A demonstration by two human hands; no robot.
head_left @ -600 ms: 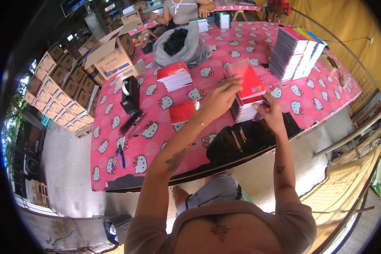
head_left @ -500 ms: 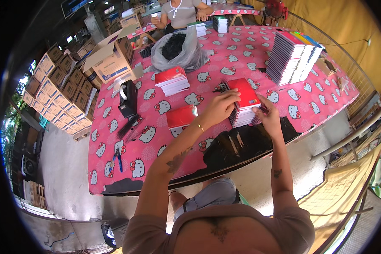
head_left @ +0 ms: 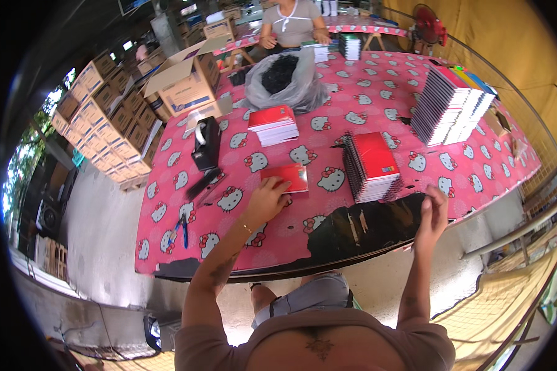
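My left hand point(head_left: 268, 201) is on the left end of a thin red notebook point(head_left: 294, 176), fingers bent over its cover and thumb at its near edge. My right hand point(head_left: 435, 213) hovers by the table's front edge with loosely curved fingers and nothing in them. Between the hands stands a stack of red spiral-bound notebooks point(head_left: 377, 154), dark coils along its sides. Beyond the left hand lies a pile of red-covered books point(head_left: 272, 117), with white page edges and no coils showing.
A grey plastic bag of black coils point(head_left: 291, 74) and an open carton point(head_left: 185, 83) stand farther back. At left are a black tape dispenser point(head_left: 207, 145), a brush point(head_left: 203, 183) and blue pliers point(head_left: 184, 232). Tall notebook stacks point(head_left: 445, 108) rise at right. A co-worker point(head_left: 291, 25) is across the table.
My left hand has left the spiral-bound stack and come leftward onto the thin red notebook. My right hand has let go of the stack and drawn back to the right. The view has shifted.
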